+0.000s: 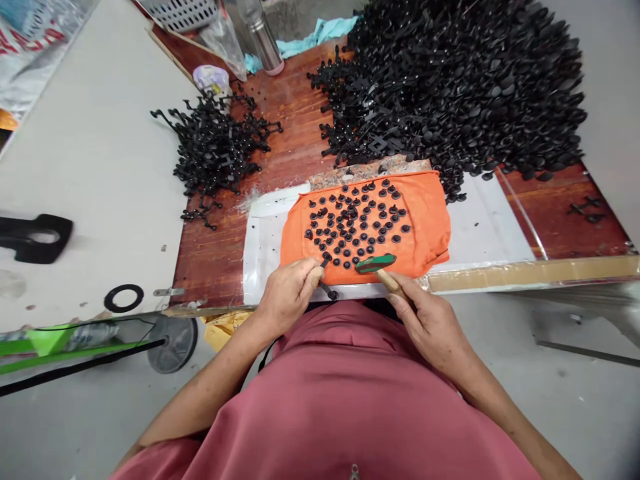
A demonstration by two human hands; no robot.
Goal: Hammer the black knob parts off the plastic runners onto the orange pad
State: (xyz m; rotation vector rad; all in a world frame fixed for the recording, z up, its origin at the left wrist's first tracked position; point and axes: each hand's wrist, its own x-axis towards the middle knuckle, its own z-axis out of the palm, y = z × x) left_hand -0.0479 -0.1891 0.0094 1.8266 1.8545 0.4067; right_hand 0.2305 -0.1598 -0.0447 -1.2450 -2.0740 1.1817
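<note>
My left hand (290, 293) is closed at the lower left edge of an orange cloth-covered pad (425, 220). Between its thumb and fingers is a black plastic runner (327, 289) with round knobs at its ends. My right hand (431, 320) grips the pale wooden handle of a small hammer (376, 264), whose green head is over the pad's lower edge. Many small black round plastic caps (355, 261) lie scattered across the pad, mostly left of its middle. A short gap separates the hammer head from the runner.
A large heap of black plastic parts (450, 87) covers the back right of the reddish wooden table (295, 127). At the back left sits a smaller pile of black runners (215, 140). Behind it stands a metal flask (265, 40). A black ring (124, 298) lies on the white surface at left.
</note>
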